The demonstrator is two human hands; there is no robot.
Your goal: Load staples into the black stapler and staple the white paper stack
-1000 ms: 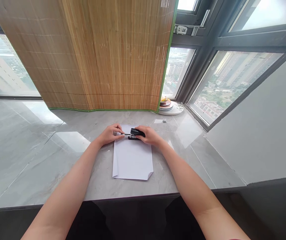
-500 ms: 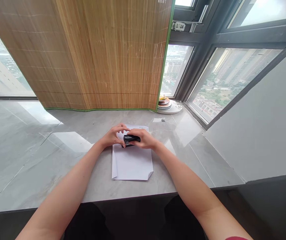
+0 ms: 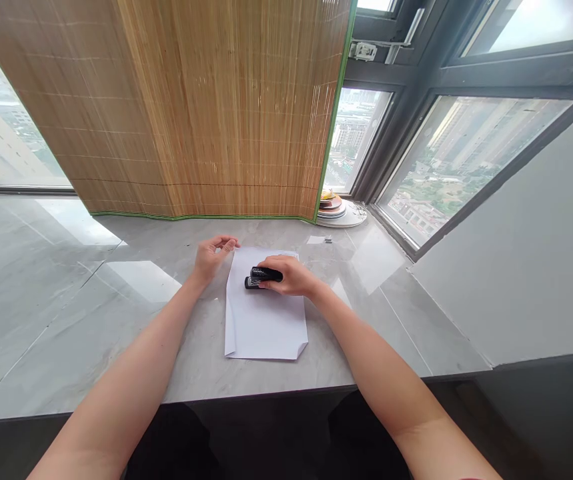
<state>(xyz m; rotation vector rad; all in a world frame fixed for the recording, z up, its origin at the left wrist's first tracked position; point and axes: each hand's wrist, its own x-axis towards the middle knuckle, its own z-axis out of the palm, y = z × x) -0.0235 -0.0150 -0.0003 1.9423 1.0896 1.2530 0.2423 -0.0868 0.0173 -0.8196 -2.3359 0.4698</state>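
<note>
A black stapler (image 3: 265,274) is in my right hand (image 3: 290,276), its fingers wrapped round the rear part from the right. The stapler is over the upper middle of a white sheet of paper (image 3: 267,327), and its jaws point left. My left hand (image 3: 212,257) is at the paper's far left corner, thumb and fingertips pinched together on the corner. The paper lies on the grey countertop, with its left edge creased and its near right corner folded up.
Small staple strips (image 3: 328,241) lie on the grey marbled countertop (image 3: 131,333), right of the paper. A pile of plates (image 3: 339,212) stands in the window corner. A bamboo blind (image 3: 206,120) hangs down to the counter's back. A white wall (image 3: 526,247) rises on the right.
My left hand has left the front of the stapler and moved left and away to the paper's far corner. The right hand still holds the stapler in nearly the same place.
</note>
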